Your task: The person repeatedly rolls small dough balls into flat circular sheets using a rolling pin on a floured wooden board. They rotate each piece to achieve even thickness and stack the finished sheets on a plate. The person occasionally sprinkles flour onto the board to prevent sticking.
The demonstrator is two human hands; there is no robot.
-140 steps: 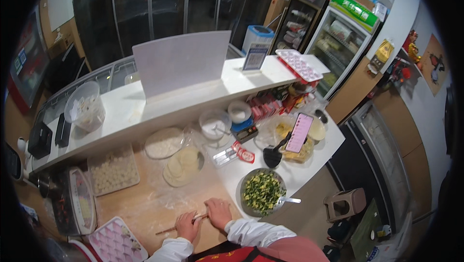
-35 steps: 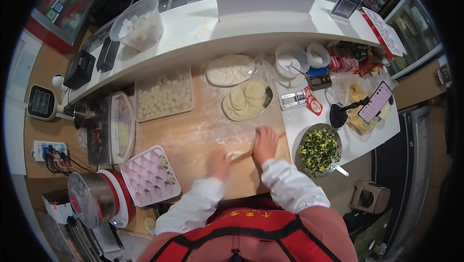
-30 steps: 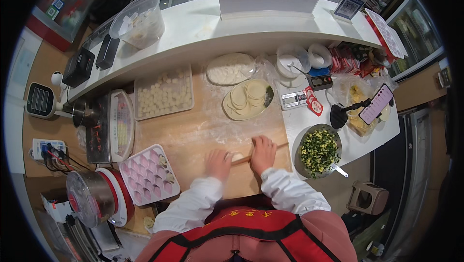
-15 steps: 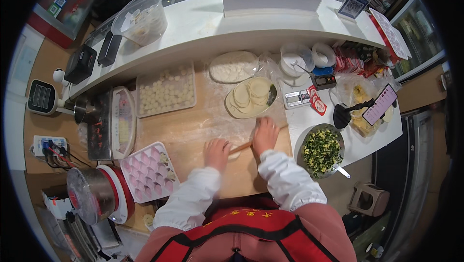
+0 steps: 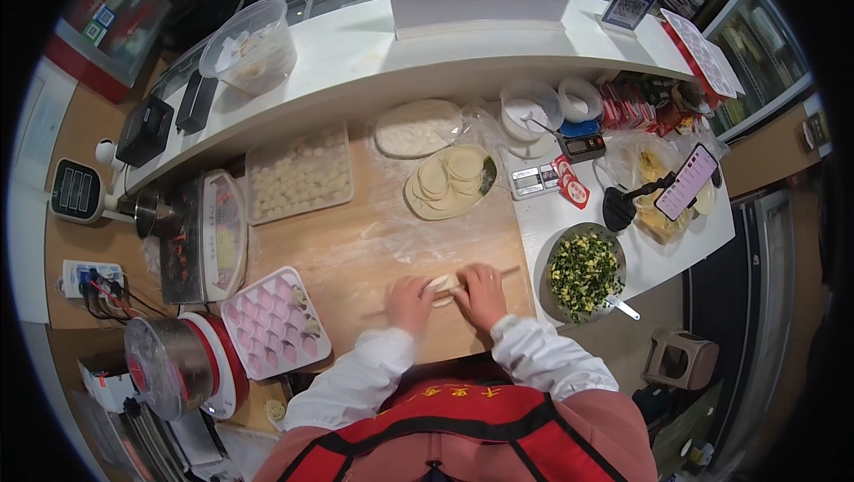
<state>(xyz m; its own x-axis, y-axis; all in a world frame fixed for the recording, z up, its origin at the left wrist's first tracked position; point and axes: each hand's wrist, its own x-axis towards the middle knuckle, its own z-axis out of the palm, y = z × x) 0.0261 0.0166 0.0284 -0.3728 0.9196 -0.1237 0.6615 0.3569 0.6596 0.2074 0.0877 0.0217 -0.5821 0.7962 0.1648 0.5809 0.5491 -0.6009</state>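
Observation:
A thin wooden rolling pin (image 5: 509,270) lies slantwise on the floured board (image 5: 356,246), one end showing beyond each hand. My left hand (image 5: 411,304) is closed over its left part, fingers bent towards the middle. Over the right part rests my right hand (image 5: 481,295), also closed, with fingertips at the dough. Between the hands sits a small pale round of dough (image 5: 440,285) at the pin. Beyond them, several flat dough wrappers (image 5: 433,180) overlap on an oval plate (image 5: 488,178).
A tray (image 5: 302,216) of small dough balls stands far left. Nearer is a white tray (image 5: 283,353) with pink hollows. At right are a bowl of chopped green and yellow filling (image 5: 583,273), a small scale (image 5: 534,181) and a phone on a stand (image 5: 687,181). A raised white shelf (image 5: 347,55) runs behind.
Both hands have moved nearer to me, and the right hand has come closer to the left. The pin now lies flatter across the board, and more of the dough shows between the hands.

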